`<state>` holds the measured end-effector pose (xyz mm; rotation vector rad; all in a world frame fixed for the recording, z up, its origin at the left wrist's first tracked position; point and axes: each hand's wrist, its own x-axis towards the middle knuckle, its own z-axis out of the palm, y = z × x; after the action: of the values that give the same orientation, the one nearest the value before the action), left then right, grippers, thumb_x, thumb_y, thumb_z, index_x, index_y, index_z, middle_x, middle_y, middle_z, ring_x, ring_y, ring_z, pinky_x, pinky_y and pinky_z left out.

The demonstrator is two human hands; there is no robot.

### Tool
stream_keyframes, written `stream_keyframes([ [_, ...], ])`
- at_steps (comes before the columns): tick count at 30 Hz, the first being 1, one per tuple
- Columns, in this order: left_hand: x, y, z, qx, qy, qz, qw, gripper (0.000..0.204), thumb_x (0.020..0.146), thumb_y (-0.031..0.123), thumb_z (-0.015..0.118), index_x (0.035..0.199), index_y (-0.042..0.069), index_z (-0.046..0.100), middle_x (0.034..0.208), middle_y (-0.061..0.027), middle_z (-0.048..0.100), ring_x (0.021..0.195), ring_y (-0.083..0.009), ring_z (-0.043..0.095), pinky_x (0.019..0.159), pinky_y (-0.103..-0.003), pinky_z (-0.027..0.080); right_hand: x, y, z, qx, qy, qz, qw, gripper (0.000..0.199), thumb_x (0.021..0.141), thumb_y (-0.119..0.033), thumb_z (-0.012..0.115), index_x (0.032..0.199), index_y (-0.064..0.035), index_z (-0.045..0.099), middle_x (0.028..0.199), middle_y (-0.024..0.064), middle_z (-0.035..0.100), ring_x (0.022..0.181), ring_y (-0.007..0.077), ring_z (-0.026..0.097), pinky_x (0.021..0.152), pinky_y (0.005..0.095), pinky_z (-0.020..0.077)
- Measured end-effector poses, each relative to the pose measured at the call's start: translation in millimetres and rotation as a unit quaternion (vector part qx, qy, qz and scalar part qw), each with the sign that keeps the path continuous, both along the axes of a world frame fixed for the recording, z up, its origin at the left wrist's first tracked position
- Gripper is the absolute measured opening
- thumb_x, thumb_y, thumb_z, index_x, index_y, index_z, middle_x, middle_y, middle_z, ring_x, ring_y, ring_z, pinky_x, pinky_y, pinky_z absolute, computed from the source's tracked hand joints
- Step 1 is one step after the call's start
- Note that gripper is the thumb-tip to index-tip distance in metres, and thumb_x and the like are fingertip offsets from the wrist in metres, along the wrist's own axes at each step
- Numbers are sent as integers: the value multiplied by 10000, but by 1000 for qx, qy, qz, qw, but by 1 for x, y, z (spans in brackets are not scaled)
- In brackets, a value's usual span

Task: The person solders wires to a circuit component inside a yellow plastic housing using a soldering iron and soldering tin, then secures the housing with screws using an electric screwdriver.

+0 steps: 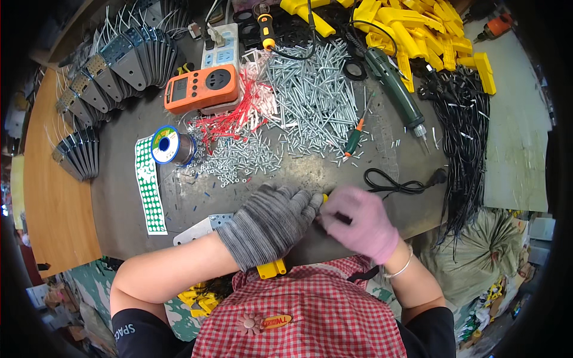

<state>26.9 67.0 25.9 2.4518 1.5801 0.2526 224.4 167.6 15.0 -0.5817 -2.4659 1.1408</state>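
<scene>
My left hand, in a grey knit glove, is closed over a yellow plastic part. One end of that part shows below the palm near the apron, and a bit of yellow shows past the fingertips. A grey-white metal plate with holes sticks out from under my left wrist. Close beside the left fingertips, my right hand, in a pink glove, is curled with thumb and fingers drawn together. It is slightly blurred, and whatever its fingers pinch is hidden.
Long screws and small nuts lie heaped ahead. Around them are a solder spool, a green sticker strip, an orange meter, a screwdriver, an electric screwdriver, a black cord and yellow housings.
</scene>
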Motion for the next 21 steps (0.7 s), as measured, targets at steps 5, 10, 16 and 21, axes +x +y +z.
stream_keyframes([
  [5,-2,12,-3,-67,-59,72,993,421,891,290,692,1244,61,663,1105,-117,673,936,-301,665,801,-404,544,-20,34,-8,265,-42,-145,952,82,808,-119,709,809,-56,656,919,108,583,890,319,594,744,414,530],
  [10,-9,84,-20,147,-78,80,983,186,869,209,676,985,68,709,979,-124,660,927,-309,655,798,-417,548,-38,43,-10,301,-196,-223,906,148,776,-169,738,810,-35,689,991,121,594,950,316,577,799,416,536],
  [16,-25,123,-23,99,69,73,990,203,823,134,609,983,38,688,922,-161,688,891,-325,689,782,-432,554,-42,49,-7,314,-226,-189,903,179,764,-174,734,860,-32,683,964,145,613,962,325,604,797,416,549],
  [21,-33,69,6,33,-10,173,984,102,843,126,656,906,46,652,907,-145,641,862,-333,642,765,-415,549,-24,35,14,182,-121,-195,956,198,800,-98,684,978,-30,629,926,162,609,913,352,623,761,448,535],
])
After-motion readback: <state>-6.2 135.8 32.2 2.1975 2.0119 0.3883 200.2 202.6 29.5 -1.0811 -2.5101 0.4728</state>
